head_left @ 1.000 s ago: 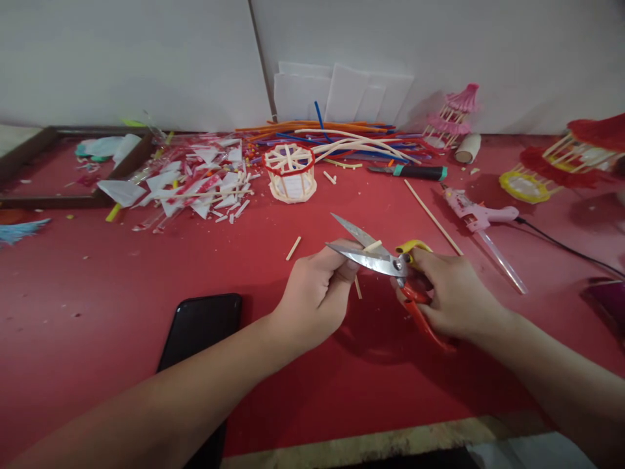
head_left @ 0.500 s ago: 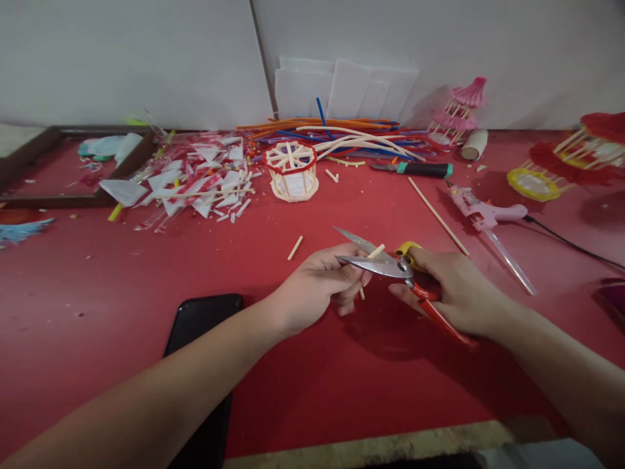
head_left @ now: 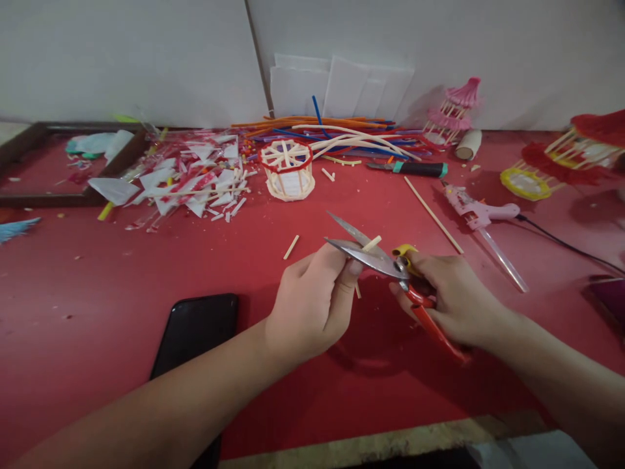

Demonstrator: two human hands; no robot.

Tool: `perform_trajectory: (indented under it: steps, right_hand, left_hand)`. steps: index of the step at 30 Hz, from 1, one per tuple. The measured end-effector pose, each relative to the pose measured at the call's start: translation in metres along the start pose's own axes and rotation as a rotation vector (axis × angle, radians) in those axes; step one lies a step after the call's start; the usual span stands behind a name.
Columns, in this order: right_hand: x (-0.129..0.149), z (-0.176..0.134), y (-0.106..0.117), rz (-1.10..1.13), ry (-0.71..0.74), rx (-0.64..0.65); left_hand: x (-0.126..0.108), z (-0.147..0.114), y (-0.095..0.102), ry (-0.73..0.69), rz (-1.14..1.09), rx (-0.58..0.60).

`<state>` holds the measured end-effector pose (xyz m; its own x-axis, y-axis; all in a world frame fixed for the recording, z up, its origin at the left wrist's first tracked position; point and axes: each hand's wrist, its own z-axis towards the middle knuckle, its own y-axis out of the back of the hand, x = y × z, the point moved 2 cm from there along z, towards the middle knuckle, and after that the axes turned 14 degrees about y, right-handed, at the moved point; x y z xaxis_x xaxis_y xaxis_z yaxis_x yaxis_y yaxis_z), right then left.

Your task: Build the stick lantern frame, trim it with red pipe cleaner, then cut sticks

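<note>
My right hand grips the scissors, which have red and yellow handles and parted metal blades. Pinched in my left hand is a thin pale stick; its upper end pokes up between the blades, and another thin end shows below my fingers. My left fingers are partly hidden behind the blades and the back of the hand. A short cut stick piece lies on the red table just beyond. Farther back stands a small round frame of pale sticks with a red rim.
A black phone lies by my left forearm. A pink glue gun, a long stick and a utility knife are at right. Scraps and coloured stems lie at the back, with pink and red models.
My left hand has turned, so its back and thumb now face me, still pinching the stick. The scissors stay around the stick's upper end. The view has shifted slightly.
</note>
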<state>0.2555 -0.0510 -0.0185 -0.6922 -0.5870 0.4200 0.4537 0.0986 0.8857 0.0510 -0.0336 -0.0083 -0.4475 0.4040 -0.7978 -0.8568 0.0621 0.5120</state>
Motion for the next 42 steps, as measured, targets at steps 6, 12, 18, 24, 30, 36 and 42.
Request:
perform_trajectory:
  steps: [6, 12, 18, 24, 30, 36, 42]
  right_hand:
    - [0.002, 0.001, -0.003, -0.058, -0.020, -0.021]
    - [-0.005, 0.000, 0.001, -0.146, 0.006, -0.010]
    - [-0.008, -0.001, 0.003, -0.120, 0.006, 0.021]
    - [-0.010, -0.001, 0.002, -0.146, -0.051, 0.007]
    - [-0.013, -0.001, 0.000, -0.213, -0.046, 0.039]
    - [-0.014, -0.002, 0.002, -0.220, -0.016, 0.023]
    - [-0.017, -0.001, 0.014, -0.169, 0.078, 0.100]
  left_hand:
    - [0.001, 0.006, 0.001, 0.059, -0.242, 0.093]
    - [0.016, 0.012, -0.009, 0.396, -0.797, 0.467]
    - [0.017, 0.009, -0.015, 0.602, -1.079, 0.654]
    - [0.014, 0.007, -0.012, 0.353, -0.595, 0.363]
    - [0.010, 0.008, -0.006, 0.182, -0.315, 0.283]
    - [0.013, 0.010, -0.008, 0.335, -0.618, 0.469]
    - [0.017, 0.010, -0.012, 0.598, -0.914, 0.828]
